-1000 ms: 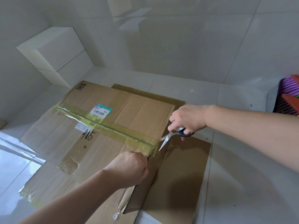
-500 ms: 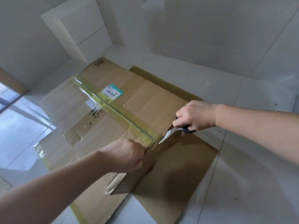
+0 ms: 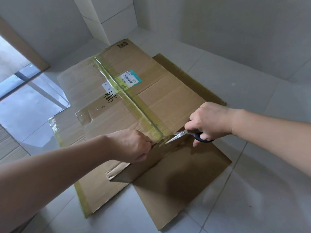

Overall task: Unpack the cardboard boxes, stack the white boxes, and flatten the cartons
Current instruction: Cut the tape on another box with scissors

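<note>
The flattening step is in hand: the left hand (image 3: 133, 145) grips the carton (image 3: 168, 101) edge, the right hand (image 3: 208, 121) grasps scissors (image 3: 186, 134) at the tape (image 3: 134, 101), which the next cut should probably follow.

Bare tiled room, glossy pale floor tiles (image 3: 252, 91), plain white walls (image 3: 218, 22), stacked white boxes (image 3: 109, 17) in far corner, likely storage space

A flattened carton (image 3: 168, 98) lies on the floor (image 3: 252, 190), a tape strip (image 3: 127, 96) running along its middle. Behind it, in the corner, white boxes (image 3: 111, 19) sit stacked. At the carton's near edge the left hand (image 3: 129, 145) is left of the tape, the right hand (image 3: 208, 121) with scissors (image 3: 186, 134) to its right.
</note>
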